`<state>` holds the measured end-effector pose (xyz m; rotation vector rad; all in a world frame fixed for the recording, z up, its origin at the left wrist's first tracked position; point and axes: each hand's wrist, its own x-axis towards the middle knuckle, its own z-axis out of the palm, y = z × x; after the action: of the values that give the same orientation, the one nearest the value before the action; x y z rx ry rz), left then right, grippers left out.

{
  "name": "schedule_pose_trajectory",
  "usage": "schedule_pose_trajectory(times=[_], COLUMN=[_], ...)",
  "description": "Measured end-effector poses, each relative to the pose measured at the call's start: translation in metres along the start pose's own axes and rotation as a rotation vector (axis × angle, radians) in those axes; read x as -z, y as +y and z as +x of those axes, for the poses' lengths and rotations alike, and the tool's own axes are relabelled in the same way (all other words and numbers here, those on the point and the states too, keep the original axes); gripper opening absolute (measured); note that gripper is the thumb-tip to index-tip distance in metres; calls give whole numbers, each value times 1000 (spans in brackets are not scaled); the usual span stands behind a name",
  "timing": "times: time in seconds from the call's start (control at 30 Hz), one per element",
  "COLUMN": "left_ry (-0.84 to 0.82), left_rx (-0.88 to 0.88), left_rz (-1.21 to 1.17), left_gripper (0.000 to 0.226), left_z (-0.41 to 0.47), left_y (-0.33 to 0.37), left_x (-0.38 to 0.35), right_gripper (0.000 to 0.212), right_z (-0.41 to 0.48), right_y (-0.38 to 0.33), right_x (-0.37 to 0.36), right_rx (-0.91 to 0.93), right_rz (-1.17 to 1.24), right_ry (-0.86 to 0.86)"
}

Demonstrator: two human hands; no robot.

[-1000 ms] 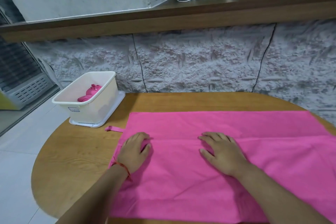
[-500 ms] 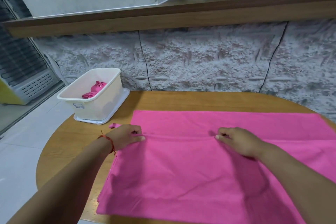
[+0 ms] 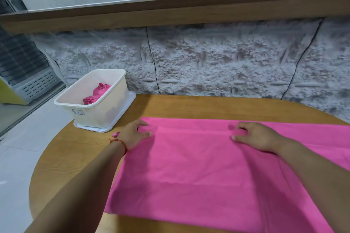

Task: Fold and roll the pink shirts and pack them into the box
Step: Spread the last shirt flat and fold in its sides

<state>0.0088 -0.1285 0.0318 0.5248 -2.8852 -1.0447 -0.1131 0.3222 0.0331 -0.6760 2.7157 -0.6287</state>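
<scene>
So a second back both hands are lying flat, palms down, mid-cloth. Now the left hand (image 3: 133,134) sits further out at the left edge of the pink shirt (image 3: 198,166), fingers curled with the thumb pressed on the fold line, and the right hand (image 3: 253,136) has slid up to that same crease, fingertips bent onto it. The fold ridge between them looks sharper and sits closer to the far edge. The little pink tab by the left wrist is mostly hidden now.
</scene>
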Motion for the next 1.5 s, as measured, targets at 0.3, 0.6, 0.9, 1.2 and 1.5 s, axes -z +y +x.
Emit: schedule_pose_trajectory(times=[0.3, 0.6, 0.9, 1.2, 1.5], left_ry=[160, 227, 148, 320, -3], left_rx=[43, 87, 24, -77, -538], left_rz=[-258, -13, 252, 890, 449], left_gripper=[16, 12, 12, 37, 43], left_z=[44, 69, 80, 42, -22], left_y=[0, -20, -12, 68, 235], left_x=[7, -17, -13, -57, -226], right_gripper=[23, 14, 20, 51, 49], right_z=[40, 63, 79, 50, -13], right_y=[7, 19, 26, 34, 80], right_x=[12, 0, -2, 19, 46], right_rx=[38, -31, -47, -115, -198], right_rz=[217, 60, -39, -143, -164], right_ry=[97, 88, 108, 65, 113])
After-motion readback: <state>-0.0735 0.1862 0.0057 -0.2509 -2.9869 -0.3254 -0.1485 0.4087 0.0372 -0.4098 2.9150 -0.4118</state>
